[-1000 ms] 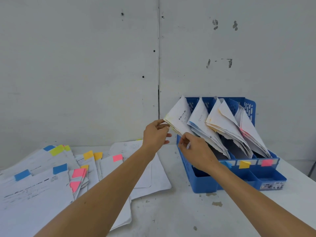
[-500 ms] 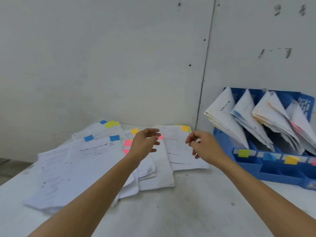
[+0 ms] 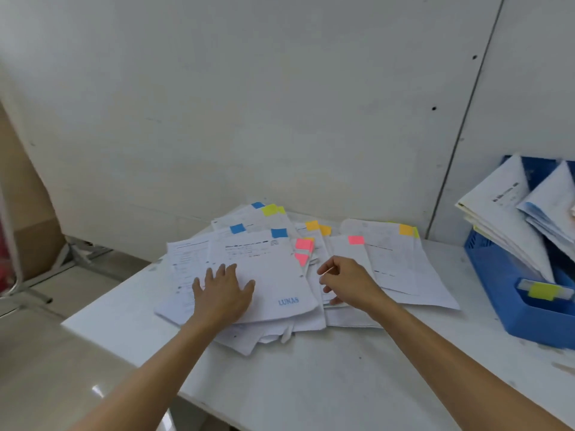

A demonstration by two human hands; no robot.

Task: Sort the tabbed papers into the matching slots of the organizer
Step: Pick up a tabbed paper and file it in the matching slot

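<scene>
The white table [image 3: 311, 384] has bare surface in front of the pile of tabbed papers [image 3: 398, 262]. Its left edge runs diagonally just left of the pile, and the pile's far side reaches the wall. Right of the pile, a little apart, stands the blue organizer [image 3: 504, 293], cut by the frame edge, with filed papers [image 3: 504, 206] leaning in its slots.

The left hand [image 3: 222, 295] lies flat on the left part of the pile, on the top sheet [image 3: 273, 275], which carries a blue tab [image 3: 278, 233]. Its fingers [image 3: 221, 270] are straight and spread. The right hand [image 3: 351, 283] is over the middle of the pile, just below the pink tabs [image 3: 303, 244]. Its fingers [image 3: 325, 272] are curled toward the thumb, close to the sheet edges. Whether they pinch a sheet, I cannot tell.
</scene>
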